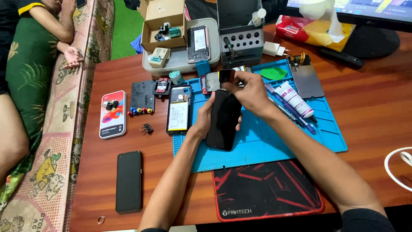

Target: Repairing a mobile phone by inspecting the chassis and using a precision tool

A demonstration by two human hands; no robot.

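At the bottom centre of the frame a black-and-red mouse pad (pixel 266 189) lies on the table (pixel 369 107), just below the blue repair mat (pixel 266 141). Above the mat at centre, the left hand (pixel 205 117) grips the left edge of a black phone screen (pixel 224 120), while the right hand (pixel 251 92) pinches its top end. Farther left an opened phone (pixel 179 109) lies with its battery showing.

1. We see two bare arms with no watch or rings on them.
2. The left hand (pixel 204 117) has nothing on it.
3. The right hand (pixel 251 92) has nothing on it too.
4. A dark sleeve (pixel 367 220) shows at the top of the right arm.
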